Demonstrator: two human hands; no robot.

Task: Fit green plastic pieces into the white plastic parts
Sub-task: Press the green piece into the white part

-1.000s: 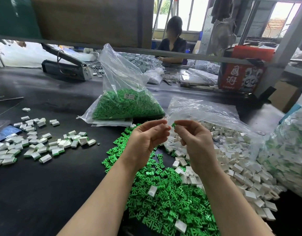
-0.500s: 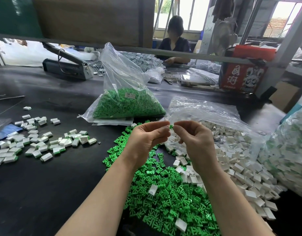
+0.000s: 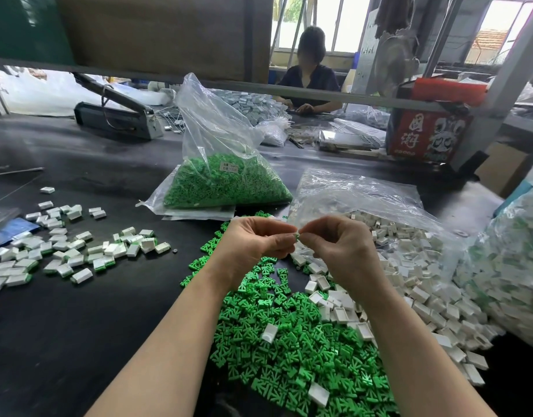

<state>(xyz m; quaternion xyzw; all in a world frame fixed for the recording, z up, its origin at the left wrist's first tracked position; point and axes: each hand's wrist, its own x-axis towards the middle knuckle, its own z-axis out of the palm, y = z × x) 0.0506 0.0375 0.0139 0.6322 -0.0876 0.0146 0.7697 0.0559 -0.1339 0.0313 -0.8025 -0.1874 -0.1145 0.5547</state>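
While both hands meet above the heaps, the left hand (image 3: 256, 239) and right hand (image 3: 337, 242) pinch fingertip to fingertip on one small part (image 3: 296, 236), green showing against white, held up close, I judge, so the green piece can be pressed home in its white shell. How far it is seated is too small to tell. Below the wrists lies the green pile (image 3: 289, 341), loose on the dark worktop (image 3: 78, 326), with the white pile (image 3: 415, 281) spilling from an open bag just to the right, so either stock is a short reach away. Finished parts (image 3: 69, 254), white with green edges, are spread well apart on the left, probably to keep them from mixing. Behind stands a bag of green pieces (image 3: 223, 182) as reserve.
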